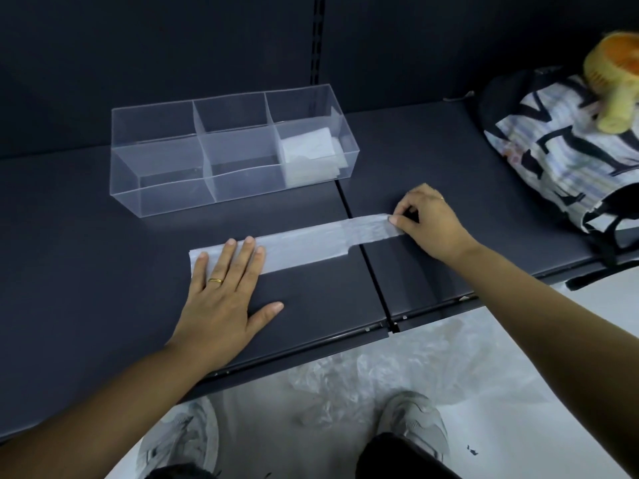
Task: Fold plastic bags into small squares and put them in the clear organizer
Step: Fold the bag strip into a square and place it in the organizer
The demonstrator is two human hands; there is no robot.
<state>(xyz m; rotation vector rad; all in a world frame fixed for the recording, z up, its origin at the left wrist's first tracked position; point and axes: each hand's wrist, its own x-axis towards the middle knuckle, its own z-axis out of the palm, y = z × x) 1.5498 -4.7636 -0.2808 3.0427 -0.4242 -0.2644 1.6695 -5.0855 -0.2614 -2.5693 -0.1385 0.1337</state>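
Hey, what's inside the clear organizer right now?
The near right compartment of the clear organizer holds stacked folded plastic squares. The left and middle compartments show nothing. The top square covers those beneath, so their count is hidden.

- My left hand covers the bag strip's left end.
- My right hand's grip hides its other tip.
- Folded squares in the organizer blur together; count unclear.
- The right edge crops the patterned bag and yellow fan.

The folded bag strip lies on the shelf before the organizer, backpack to the right.
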